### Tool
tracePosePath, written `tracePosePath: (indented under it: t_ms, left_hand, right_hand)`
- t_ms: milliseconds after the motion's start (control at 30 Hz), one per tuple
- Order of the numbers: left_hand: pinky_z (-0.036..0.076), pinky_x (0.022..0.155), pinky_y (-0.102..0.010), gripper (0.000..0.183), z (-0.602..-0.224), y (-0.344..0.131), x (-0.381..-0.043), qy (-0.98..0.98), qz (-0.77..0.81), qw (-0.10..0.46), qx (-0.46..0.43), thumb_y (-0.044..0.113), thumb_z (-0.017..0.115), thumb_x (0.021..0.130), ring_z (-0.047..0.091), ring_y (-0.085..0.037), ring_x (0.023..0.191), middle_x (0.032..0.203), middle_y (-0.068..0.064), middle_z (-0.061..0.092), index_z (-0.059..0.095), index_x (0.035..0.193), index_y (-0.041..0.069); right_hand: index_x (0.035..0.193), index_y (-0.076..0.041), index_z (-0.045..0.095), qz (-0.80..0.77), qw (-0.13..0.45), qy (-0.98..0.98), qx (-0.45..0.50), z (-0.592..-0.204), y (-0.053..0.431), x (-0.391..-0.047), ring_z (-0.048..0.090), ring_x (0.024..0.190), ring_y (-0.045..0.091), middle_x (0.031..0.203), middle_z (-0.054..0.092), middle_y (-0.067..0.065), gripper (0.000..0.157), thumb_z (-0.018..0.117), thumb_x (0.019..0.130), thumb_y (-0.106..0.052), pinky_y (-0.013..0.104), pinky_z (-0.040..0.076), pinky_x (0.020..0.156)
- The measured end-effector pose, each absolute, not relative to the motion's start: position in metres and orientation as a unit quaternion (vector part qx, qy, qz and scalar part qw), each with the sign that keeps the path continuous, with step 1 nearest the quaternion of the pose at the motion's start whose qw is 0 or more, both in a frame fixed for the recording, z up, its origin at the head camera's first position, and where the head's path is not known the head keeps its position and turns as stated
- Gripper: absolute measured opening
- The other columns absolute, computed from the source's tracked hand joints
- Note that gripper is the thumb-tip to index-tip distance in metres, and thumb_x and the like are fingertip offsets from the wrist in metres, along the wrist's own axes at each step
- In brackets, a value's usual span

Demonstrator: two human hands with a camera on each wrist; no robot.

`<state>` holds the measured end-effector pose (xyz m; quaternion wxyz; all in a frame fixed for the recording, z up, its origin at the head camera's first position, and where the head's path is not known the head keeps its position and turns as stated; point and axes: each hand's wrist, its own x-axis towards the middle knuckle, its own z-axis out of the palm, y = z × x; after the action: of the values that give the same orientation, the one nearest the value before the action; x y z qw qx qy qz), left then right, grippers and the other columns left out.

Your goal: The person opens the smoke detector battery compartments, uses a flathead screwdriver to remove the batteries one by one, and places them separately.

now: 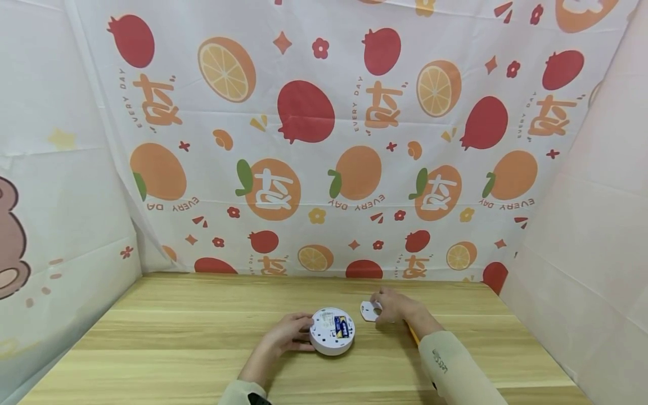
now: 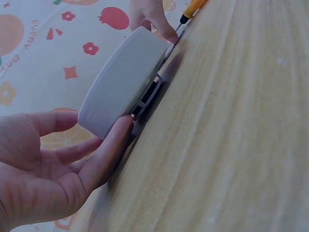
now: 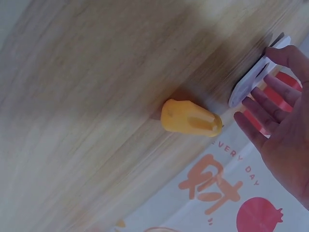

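Observation:
In the head view a round white smoke alarm sits near the table's front with its back facing up. A blue and yellow battery shows in its compartment. My left hand grips the alarm's left side; the left wrist view shows thumb and fingers on either side of its casing. Further right, my right hand holds a flat white mounting plate with a hole in it, low over the table. The right wrist view shows thumb and fingertips at the plate's edges.
An orange-handled screwdriver lies on the wooden table, partly hidden under my right wrist in the head view. A fruit-printed cloth hangs along the table's back edge, and pale cloths close off both sides.

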<state>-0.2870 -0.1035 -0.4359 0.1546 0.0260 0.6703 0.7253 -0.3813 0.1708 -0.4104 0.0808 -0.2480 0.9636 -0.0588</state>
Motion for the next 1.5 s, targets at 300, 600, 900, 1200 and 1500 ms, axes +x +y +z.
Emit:
tracePosePath:
  t_ms: [300,600,900,1200,1500]
  left_hand:
    - [0.054,0.075,-0.04,0.045,-0.435,-0.105,-0.287,0.661,0.74,0.123,0.005,0.009,0.044,0.094,0.057,-0.027,0.086,0.107,-0.026,0.049,0.032,0.127,-0.018]
    - [0.054,0.077,-0.038,0.042,-0.435,-0.107,-0.289,0.642,0.761,0.089,-0.035,0.008,0.042,0.096,0.058,-0.024,0.084,0.108,-0.027,0.051,0.033,0.127,-0.019]
    - [0.055,0.072,-0.045,0.052,-0.431,-0.107,-0.283,0.658,0.734,0.164,0.031,0.006,0.055,0.087,0.06,-0.027,0.081,0.096,-0.02,0.056,0.027,0.125,-0.017]
    - [0.054,0.075,-0.044,0.052,-0.433,-0.106,-0.285,0.641,0.746,0.175,0.047,-0.006,0.053,0.084,0.06,-0.029,0.084,0.097,-0.023,0.056,0.025,0.128,-0.016]
    - [0.055,0.073,-0.044,0.051,-0.434,-0.101,-0.286,0.651,0.743,0.151,0.035,0.003,0.051,0.089,0.059,-0.028,0.086,0.102,-0.024,0.055,0.025,0.128,-0.016]
  right_hand:
    - [0.119,-0.003,0.055,-0.095,0.072,0.962,-0.246,-0.4,0.185,-0.377,0.049,0.105,0.028,0.121,0.047,0.015,0.042,0.065,0.081,-0.017,0.045,0.044,0.089]
    - [0.112,-0.004,0.057,-0.089,0.058,0.977,-0.182,-0.401,0.213,-0.373,0.051,0.084,0.021,0.108,0.053,0.01,0.036,0.066,0.081,-0.019,0.042,0.048,0.081]
    - [0.086,-0.007,0.049,-0.126,0.136,0.978,-0.1,-0.403,0.223,-0.358,0.048,0.065,0.018,0.075,0.049,0.006,0.029,0.069,0.077,-0.025,0.028,0.046,0.057]
    - [0.079,-0.003,0.048,-0.152,0.167,0.972,-0.07,-0.401,0.221,-0.35,0.054,0.053,0.018,0.068,0.053,0.01,0.024,0.068,0.077,-0.016,0.025,0.051,0.047]
    - [0.074,-0.002,0.051,-0.144,0.159,0.976,-0.045,-0.397,0.218,-0.347,0.055,0.05,0.017,0.064,0.055,0.011,0.019,0.067,0.077,-0.011,0.025,0.052,0.046]
